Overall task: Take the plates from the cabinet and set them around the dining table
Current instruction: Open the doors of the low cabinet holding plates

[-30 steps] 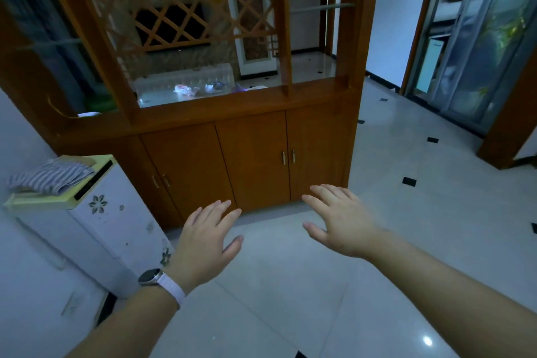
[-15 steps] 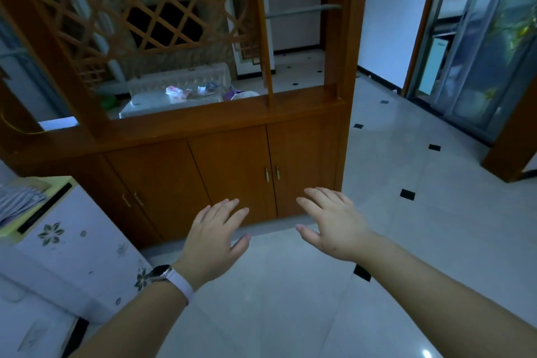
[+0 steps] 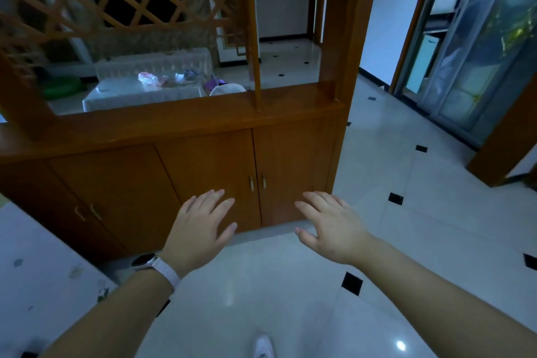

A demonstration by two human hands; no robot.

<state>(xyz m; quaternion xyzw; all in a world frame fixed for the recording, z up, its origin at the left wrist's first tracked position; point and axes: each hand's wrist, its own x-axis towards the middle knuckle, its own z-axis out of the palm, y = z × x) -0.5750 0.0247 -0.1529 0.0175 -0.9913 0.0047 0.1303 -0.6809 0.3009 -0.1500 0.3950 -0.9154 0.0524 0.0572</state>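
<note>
A low wooden cabinet [image 3: 209, 171] with shut doors stands straight ahead under a lattice room divider. Two small metal handles [image 3: 258, 182] meet at its right pair of doors. My left hand [image 3: 200, 227], with a watch on the wrist, hovers open in front of the left of those doors. My right hand [image 3: 328, 221] is open too, palm down, before the right door. Neither hand touches the cabinet. No plates are visible. Through the divider I see a table [image 3: 139, 93] under a white cloth with small items on it.
A white floral appliance [image 3: 43, 276] sits at the lower left beside the cabinet. Pale tiled floor with black diamond insets [image 3: 395, 198] spreads to the right. Glass sliding doors [image 3: 476, 46] stand at the far right. My shoe [image 3: 263, 346] shows at the bottom edge.
The view has moved closer to the cabinet and to the right; the white appliance has slid toward the left edge. Both hands stay open and raised, nearer the right pair of doors.
</note>
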